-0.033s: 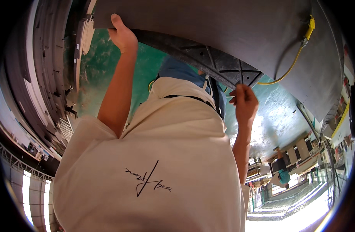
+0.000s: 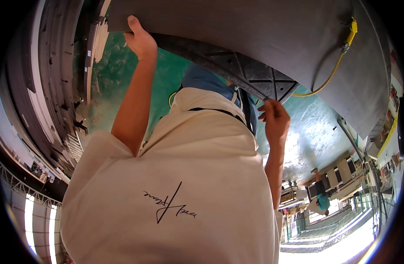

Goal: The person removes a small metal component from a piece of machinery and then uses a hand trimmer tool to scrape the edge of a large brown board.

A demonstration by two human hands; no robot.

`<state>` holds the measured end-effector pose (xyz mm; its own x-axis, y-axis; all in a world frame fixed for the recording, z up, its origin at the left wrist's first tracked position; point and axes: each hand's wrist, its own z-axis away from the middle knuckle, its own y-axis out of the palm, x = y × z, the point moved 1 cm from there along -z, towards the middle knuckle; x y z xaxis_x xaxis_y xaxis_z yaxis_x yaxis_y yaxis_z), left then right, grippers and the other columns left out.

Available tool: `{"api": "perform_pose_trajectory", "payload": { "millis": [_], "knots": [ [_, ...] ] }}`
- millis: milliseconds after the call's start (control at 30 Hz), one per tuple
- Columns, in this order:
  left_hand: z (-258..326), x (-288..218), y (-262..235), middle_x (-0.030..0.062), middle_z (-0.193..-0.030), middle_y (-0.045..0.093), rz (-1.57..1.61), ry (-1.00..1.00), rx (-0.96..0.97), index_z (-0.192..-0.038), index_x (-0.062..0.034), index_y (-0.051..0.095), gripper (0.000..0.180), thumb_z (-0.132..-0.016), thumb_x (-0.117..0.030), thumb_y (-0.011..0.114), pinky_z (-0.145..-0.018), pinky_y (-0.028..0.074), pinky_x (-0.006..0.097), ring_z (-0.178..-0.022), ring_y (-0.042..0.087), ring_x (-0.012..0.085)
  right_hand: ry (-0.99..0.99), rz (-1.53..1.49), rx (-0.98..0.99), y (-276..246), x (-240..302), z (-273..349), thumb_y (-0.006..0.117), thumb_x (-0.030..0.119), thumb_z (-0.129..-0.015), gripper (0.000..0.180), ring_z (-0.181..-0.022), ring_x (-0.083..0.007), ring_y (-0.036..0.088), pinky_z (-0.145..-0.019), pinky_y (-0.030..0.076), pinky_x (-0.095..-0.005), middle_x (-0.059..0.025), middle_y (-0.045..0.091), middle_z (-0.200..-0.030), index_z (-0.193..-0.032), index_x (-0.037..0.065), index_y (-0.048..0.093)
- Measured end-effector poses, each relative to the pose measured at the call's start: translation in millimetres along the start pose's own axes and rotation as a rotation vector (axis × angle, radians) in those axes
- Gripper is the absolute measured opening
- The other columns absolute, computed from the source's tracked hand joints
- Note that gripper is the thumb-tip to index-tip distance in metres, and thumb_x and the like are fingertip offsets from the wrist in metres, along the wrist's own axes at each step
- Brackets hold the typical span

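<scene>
A large dark grey board spans the top of the view. My left hand grips its near left edge, thumb on top and the fingers hidden underneath. Below the board shows a black ribbed plate with raised crossing ribs and small holes. My right hand is at the near corner of this plate, its fingers bent and pinched together. Whatever the fingertips hold, if anything, is too small to make out.
On the board lies a yellow air tool with a yellow hose curving off the near edge. Stacked long boards stand at the left. Beneath is green floor. A person in a teal top is far off at the lower right.
My right hand has shifted slightly left and toward me along the ribbed plate's corner. My left hand keeps its hold on the board's edge.
</scene>
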<state>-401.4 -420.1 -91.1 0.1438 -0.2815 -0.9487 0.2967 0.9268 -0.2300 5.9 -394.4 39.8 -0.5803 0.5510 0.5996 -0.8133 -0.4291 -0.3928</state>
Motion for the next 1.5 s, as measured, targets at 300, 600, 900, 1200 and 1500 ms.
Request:
{"api": "perform_pose_trajectory", "payload": {
  "millis": [300,600,900,1200,1500],
  "knots": [
    [40,-10,-30,0.0114,-0.107,0.061,-0.289,0.143,-0.021,-0.116,0.0048,0.054,0.051,-0.101,-0.042,0.068,-0.081,0.048,0.035,-0.089,0.056,0.0175,-0.270,0.342,-0.088,-89,-27,20,0.073,0.009,-0.095,0.020,-0.094,-0.0224,0.076,-0.084,0.057,-0.0340,-0.0154,0.078,-0.100,-0.111,-0.003,0.075],
    [251,-55,95,0.0109,-0.093,0.076,-0.173,-0.453,0.651,-0.106,0.0041,0.067,0.041,-0.097,-0.035,0.074,-0.062,0.058,0.028,-0.071,0.073,0.0153,-0.475,0.402,0.045,-202,6,-63,0.073,0.010,-0.095,0.021,-0.093,-0.0186,0.072,-0.087,0.054,-0.0322,-0.0125,0.077,-0.099,-0.112,-0.002,0.074],
    [258,-40,100,0.0191,-0.106,0.076,0.079,-0.522,0.475,-0.114,0.0054,0.064,0.035,-0.103,-0.028,0.065,-0.072,0.063,0.034,-0.084,0.077,0.0258,-0.582,0.276,0.386,-236,8,-125,0.072,0.009,-0.096,0.021,-0.094,-0.0152,0.068,-0.086,0.053,-0.0283,-0.0095,0.073,-0.102,-0.112,-0.004,0.072],
    [295,-7,39,0.0171,-0.102,0.075,0.318,-0.544,0.178,-0.114,0.0036,0.064,0.046,-0.107,-0.041,0.058,-0.072,0.061,0.034,-0.080,0.075,0.0253,-1.051,0.746,0.584,-100,112,-124,0.068,0.011,-0.099,0.017,-0.088,-0.0260,0.064,-0.078,0.051,-0.0357,-0.0105,0.064,-0.095,-0.113,0.005,0.074],
    [393,202,-86,0.0091,-0.115,0.071,0.119,-0.869,-0.204,-0.132,-0.0031,0.061,0.042,-0.102,-0.032,0.065,-0.079,0.056,0.031,-0.091,0.069,0.0180,-1.907,0.909,0.783,30,161,-167,0.073,0.008,-0.087,0.010,-0.093,-0.0245,0.064,-0.080,0.051,-0.0375,-0.0021,0.066,-0.094,-0.097,0.008,0.075]
  ]
}}
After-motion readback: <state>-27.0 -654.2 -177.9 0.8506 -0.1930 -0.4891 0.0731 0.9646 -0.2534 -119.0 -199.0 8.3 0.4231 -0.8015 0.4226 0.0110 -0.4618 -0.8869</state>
